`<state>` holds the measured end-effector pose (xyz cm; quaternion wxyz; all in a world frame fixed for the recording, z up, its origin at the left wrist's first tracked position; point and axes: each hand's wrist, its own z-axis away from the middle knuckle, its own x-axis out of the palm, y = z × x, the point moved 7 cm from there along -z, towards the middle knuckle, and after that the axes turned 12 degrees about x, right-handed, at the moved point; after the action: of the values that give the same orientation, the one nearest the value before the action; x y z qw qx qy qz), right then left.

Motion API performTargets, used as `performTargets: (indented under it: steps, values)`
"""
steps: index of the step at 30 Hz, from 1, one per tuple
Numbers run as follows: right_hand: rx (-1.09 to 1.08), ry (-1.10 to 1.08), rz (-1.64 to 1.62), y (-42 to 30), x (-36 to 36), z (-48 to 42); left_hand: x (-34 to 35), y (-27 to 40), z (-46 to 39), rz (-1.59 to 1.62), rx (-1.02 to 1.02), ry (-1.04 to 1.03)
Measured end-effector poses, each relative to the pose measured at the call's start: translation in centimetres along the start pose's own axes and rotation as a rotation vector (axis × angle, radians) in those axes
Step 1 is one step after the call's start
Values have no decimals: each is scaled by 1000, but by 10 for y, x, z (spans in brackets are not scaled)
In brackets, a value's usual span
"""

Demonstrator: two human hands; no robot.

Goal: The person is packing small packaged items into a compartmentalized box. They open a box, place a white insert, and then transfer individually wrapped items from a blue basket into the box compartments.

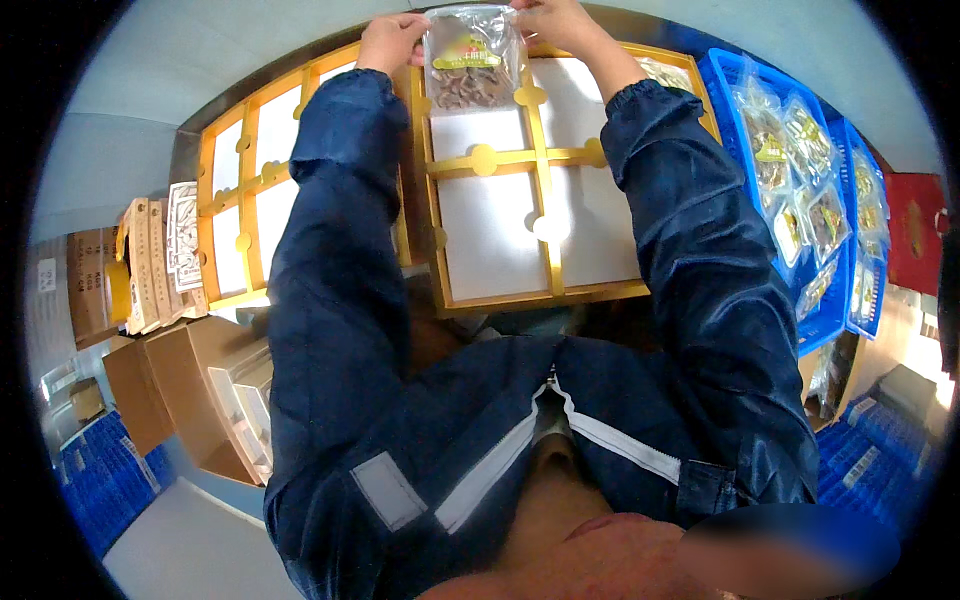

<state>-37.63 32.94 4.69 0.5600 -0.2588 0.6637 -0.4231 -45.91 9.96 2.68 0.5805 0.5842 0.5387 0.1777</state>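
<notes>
A clear plastic pouch point(472, 86) of brown dried food, its green label bearing writing, is stretched between my hands. My left hand point(391, 43) pinches its upper left edge, and my right hand point(559, 26) has the upper right corner. The pouch lies over the far left compartment of a yellow divided box point(551, 289). White sheets point(491, 240) line the compartments, and round tabs stick out from the dividers. In the far right compartment a similar pouch point(666, 73) shows partly behind my right sleeve.
Left of it stands another yellow divided box point(247, 199), partly behind my left arm. Blue plastic baskets point(825, 326) of filled pouches point(810, 142) are on the right. An open cardboard carton point(187, 397) sits at lower left, near stacked printed boxes point(142, 262). A red box point(915, 232) is far right.
</notes>
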Motion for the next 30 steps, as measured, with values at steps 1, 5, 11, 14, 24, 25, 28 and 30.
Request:
performTargets:
  steps: [1, 5, 11, 14, 24, 25, 28, 30]
  values:
    - [-45, -2, 9, 0, 4, -3, 2, -7, 0, -8, -19, -16]
    - [134, -181, 345, -20, 10, 22, 11, -14, 33, -427, 105, -79]
    - [-157, -152, 378, 5, 42, 28, 10, -10, 73, -261, 145, 228]
    - [-111, -135, 257, -1, 51, 45, 13, -1, 84, -446, 298, 252]
    - [-276, -60, 1018, -33, 89, 67, 42, 48, 96, -1114, 401, 204]
    - [-251, -74, 1007, -38, 91, 71, 45, 49, 94, -1213, 397, 139]
    - [-331, 90, 908, -45, 108, 90, 38, 41, 98, -863, 520, 275]
    - [-474, 201, 772, -48, 105, 103, 49, 41, 101, -654, 727, 94]
